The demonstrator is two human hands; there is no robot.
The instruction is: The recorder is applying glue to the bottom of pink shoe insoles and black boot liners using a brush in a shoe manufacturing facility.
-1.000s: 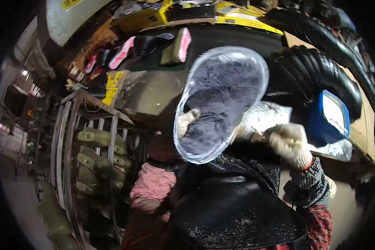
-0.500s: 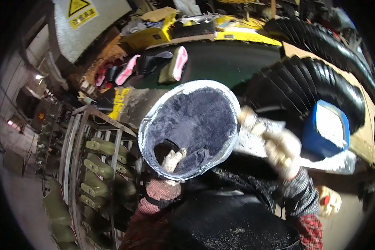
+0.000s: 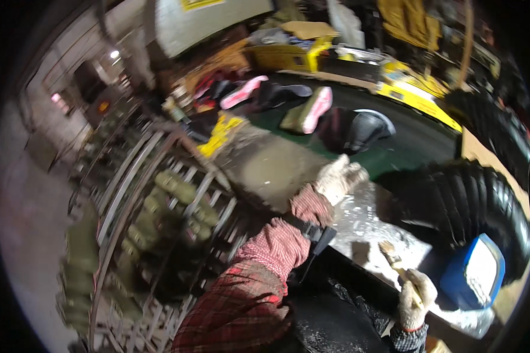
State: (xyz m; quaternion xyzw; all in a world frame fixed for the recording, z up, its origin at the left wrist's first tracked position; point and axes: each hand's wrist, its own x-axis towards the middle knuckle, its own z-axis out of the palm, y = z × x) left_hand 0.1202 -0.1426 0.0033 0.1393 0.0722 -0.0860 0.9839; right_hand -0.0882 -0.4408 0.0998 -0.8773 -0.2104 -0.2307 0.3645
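Observation:
My left hand (image 3: pixel 340 179), in a pale work glove, reaches over the near edge of a dark green belt (image 3: pixel 388 156). Its fingers are stretched out and hold nothing. Just beyond it a black boot with a pale-coated rim (image 3: pixel 359 129) lies on its side on the belt, apart from the hand. Lower right, my gloved right hand (image 3: pixel 417 296) is closed around the handle of a brush (image 3: pixel 390 253), whose bristles point toward a crumpled clear plastic sheet (image 3: pixel 362 220). A blue container (image 3: pixel 474 273) with white contents stands right of that hand.
A metal rack (image 3: pixel 165 141) with olive-green boots stands at left. Glossy black boots (image 3: pixel 465 206) are lined up at right. A pink-soled boot (image 3: pixel 310 110) lies farther along the belt, with yellow boxes (image 3: pixel 294 56) behind.
My left hand has come out of the boot, which now lies farther off on the belt. My right hand, still with the brush, has moved down beside the blue container. The view has shifted.

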